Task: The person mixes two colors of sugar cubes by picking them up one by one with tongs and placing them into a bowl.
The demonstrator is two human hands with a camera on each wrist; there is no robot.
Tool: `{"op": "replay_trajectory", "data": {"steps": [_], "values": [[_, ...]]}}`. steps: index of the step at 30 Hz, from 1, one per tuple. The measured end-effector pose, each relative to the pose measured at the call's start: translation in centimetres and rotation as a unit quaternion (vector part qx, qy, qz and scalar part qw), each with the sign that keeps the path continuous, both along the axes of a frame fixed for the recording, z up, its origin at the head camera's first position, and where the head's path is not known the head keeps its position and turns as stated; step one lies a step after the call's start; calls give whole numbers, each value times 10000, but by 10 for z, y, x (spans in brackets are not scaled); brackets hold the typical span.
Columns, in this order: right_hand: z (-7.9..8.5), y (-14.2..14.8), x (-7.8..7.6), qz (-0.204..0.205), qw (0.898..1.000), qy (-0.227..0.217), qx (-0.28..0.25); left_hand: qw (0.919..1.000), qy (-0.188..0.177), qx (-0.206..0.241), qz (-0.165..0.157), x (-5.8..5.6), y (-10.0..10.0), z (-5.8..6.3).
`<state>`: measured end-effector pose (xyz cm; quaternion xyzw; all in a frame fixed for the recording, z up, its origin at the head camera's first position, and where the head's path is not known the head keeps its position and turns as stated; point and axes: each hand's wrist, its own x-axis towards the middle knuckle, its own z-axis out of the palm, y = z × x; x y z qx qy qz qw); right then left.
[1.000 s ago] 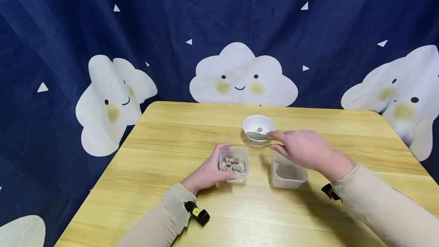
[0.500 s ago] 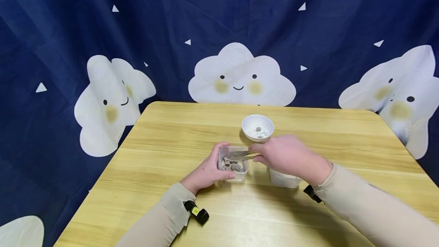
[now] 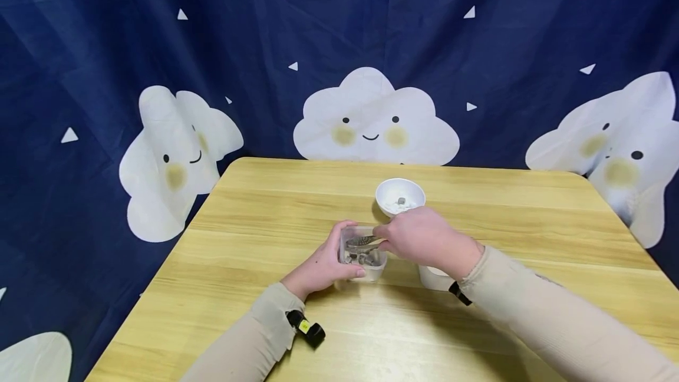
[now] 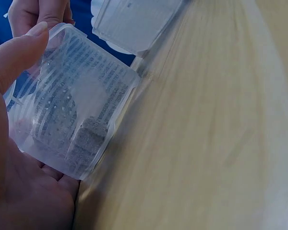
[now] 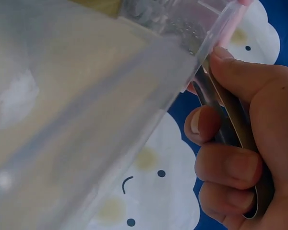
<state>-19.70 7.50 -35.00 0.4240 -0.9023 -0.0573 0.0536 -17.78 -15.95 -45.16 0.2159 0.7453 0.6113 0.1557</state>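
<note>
My left hand (image 3: 325,264) grips a clear plastic container (image 4: 72,100) from its left side, thumb along the near wall and fingers behind. Several small grey-brown cubes (image 4: 89,139) lie inside it. My right hand (image 3: 424,237) holds metal tongs (image 5: 230,115), fingers curled around both arms. In the head view the perforated tips of the tongs (image 3: 361,241) are down inside the container, among the cubes. The right wrist view shows the bent end of the tongs in my palm. Behind the hands stands a white bowl (image 3: 386,200) with a grey cube and white pieces in it.
A second clear plastic container (image 3: 436,279) stands on the table under my right wrist, partly hidden by it. The light wooden table (image 3: 276,205) ends at a dark blue curtain (image 3: 254,28) with cloud prints.
My right hand has brought the tongs from over the white bowl leftward and nearer, then down into the left container. My left hand has kept its grip in place.
</note>
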Motion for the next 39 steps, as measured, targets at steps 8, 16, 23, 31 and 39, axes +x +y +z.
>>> {"op": "replay_trajectory", "data": {"steps": [8,16,23,31,39], "values": [[2,-7,2,128,9996,72,257,9999,40,-83,44,0,0,-2],[8,-14,5,-53,9988,-166,468,9999,-14,-102,98,1,1,0],[14,-15,8,-101,9977,-92,665,9997,13,-175,165,2,2,1],[17,-21,7,-329,9951,-354,866,9998,5,-171,122,1,3,2],[20,-9,13,-122,9989,-120,434,9992,148,-317,184,0,0,-2]]}}
